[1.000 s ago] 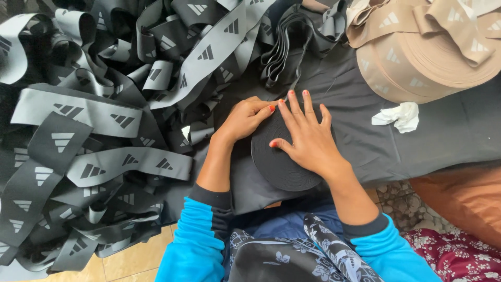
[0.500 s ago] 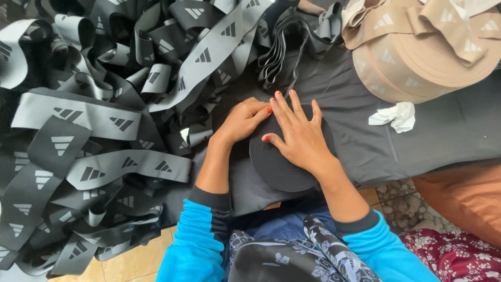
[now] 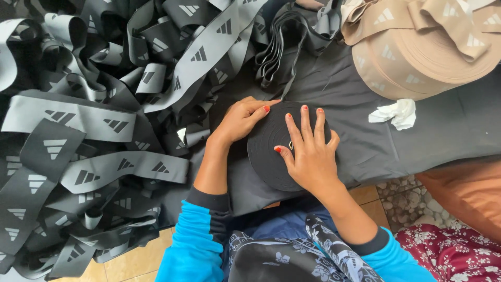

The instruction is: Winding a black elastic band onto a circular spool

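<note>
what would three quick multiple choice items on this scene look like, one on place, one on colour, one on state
1. Where is the white crumpled scrap?
A. on the dark cloth, below the tan roll
B. on the floor tiles
C. under the left hand

2. What colour is the roll under the hands?
A. tan
B. black
C. white

3. How does the right hand lie?
A. clenched in a fist
B. lifted clear of the roll
C. flat, fingers spread on the roll

Key: 1 A, the scrap rests on the cloth just below the tan roll. 2 B, the flat disc is black. 3 C, the palm presses down with fingers apart, while the left hand grips the roll's edge.
</note>
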